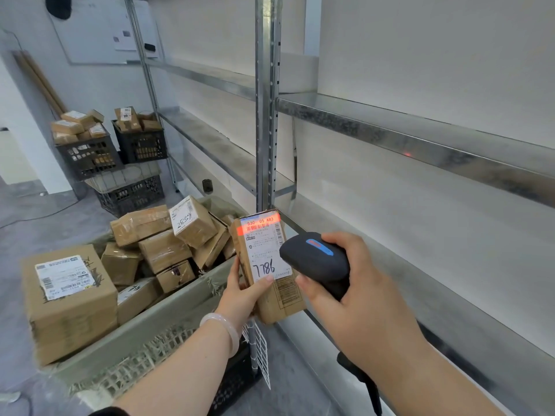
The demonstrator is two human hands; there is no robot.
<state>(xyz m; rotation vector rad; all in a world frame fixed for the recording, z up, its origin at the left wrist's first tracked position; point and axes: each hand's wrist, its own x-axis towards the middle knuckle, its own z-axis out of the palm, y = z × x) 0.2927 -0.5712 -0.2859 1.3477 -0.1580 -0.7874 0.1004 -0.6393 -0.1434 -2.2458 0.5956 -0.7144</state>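
Wrapping scanner point(315, 259) — right hand point(363, 298), handle hidden

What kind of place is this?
Probably a parcel pickup room: the right hand aims a scanner at the labelled parcel in the left hand, beside metal shelves and crates of parcels.

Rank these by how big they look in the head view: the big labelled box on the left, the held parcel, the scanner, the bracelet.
1. big labelled box
2. held parcel
3. scanner, partly hidden in the grip, so less sure
4. bracelet
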